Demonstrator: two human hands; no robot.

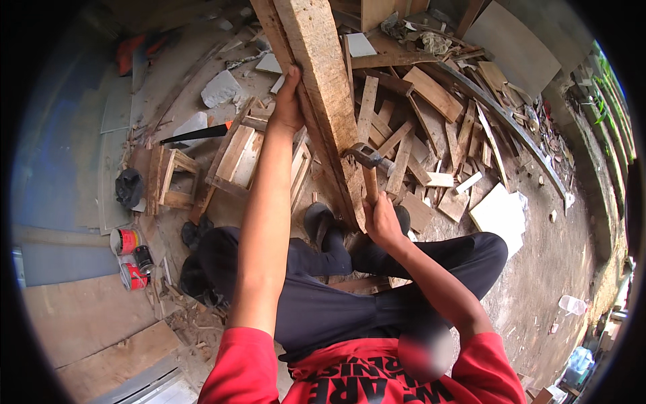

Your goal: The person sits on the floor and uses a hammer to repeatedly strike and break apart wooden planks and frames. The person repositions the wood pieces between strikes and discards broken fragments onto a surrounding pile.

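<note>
A long, thick wooden beam (319, 74) stands tilted in front of me, its lower end between my feet and its upper end out of view. My left hand (288, 108) grips the beam's left side, thumb up along it, with the other fingers mostly hidden. Low on the right, my right hand (383, 219) is closed round the wooden handle of a hammer (370, 182). The hammer's metal head lies over the beam's right edge, one curved end toward the wood. Whether it touches the beam I cannot tell.
Scrap boards (434, 94) lie heaped at the far right. Small wooden frames (178, 178) and a handsaw (195, 135) are to the left. Red-labelled cans (133, 276) stand by plywood (87, 316) at lower left. A white broken panel (499, 215) lies right of my knee.
</note>
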